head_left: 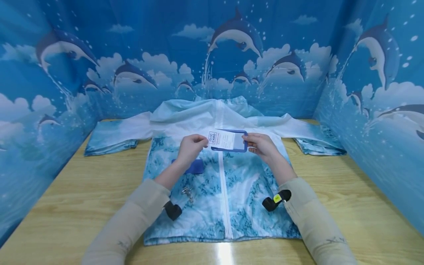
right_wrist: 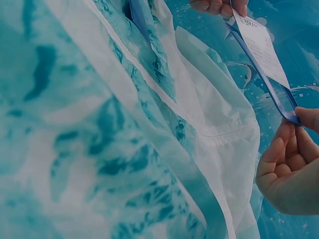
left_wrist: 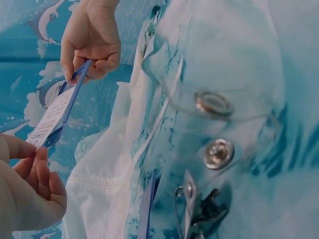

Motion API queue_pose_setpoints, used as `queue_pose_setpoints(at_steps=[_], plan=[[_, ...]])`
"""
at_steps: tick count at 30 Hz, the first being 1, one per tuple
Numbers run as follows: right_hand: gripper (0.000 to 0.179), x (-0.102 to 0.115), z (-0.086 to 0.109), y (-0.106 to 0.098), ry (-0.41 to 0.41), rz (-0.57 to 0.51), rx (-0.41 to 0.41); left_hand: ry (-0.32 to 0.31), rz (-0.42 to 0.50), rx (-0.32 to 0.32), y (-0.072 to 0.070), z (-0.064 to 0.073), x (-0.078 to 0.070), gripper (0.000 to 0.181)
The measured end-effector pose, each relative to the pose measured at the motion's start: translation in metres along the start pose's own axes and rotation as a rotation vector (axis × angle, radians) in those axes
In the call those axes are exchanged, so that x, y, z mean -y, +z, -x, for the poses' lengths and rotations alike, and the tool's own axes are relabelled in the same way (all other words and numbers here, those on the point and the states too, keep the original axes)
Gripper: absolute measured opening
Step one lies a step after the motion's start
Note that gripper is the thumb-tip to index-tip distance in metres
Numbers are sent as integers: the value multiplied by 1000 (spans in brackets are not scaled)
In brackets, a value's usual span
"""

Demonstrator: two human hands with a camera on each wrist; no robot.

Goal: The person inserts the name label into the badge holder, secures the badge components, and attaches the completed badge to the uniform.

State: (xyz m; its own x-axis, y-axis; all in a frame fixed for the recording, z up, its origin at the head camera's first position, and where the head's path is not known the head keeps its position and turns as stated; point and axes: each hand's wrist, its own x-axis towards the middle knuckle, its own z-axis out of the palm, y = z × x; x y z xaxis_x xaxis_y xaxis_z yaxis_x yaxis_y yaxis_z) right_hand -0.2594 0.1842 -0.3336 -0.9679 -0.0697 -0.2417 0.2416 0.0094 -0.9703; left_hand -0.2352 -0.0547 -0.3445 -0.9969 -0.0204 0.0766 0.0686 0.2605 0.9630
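Two pale sleeves (head_left: 130,221) of ours are reaching forward over a blue-and-white jacket (head_left: 193,226). With our left hand (head_left: 190,148) we are pinching the white card (head_left: 226,139) by its printed end; with our right hand (head_left: 261,144) we are gripping the blue-framed holder (head_left: 240,142) at its opposite end. Card and frame are overlapping over the jacket's middle. Near our left forearm, a dark blue piece (head_left: 196,167) and metal clip (head_left: 187,193) are lying on the fabric.
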Motion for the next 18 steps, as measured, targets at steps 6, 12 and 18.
queue_pose_setpoints(at_steps=[6, 12, 18], plan=[[40, -1, -2, 1, -2, 12, 0, -11, -15, 3, 4, -2, -2, 16], [41, -2, -3, 4, 1, 5, 1, -8, -85, 1, 7, 1, -7, 18], [41, -1, -2, 5, -8, 3, 2, 40, -152, 7, 9, 3, -8, 19]])
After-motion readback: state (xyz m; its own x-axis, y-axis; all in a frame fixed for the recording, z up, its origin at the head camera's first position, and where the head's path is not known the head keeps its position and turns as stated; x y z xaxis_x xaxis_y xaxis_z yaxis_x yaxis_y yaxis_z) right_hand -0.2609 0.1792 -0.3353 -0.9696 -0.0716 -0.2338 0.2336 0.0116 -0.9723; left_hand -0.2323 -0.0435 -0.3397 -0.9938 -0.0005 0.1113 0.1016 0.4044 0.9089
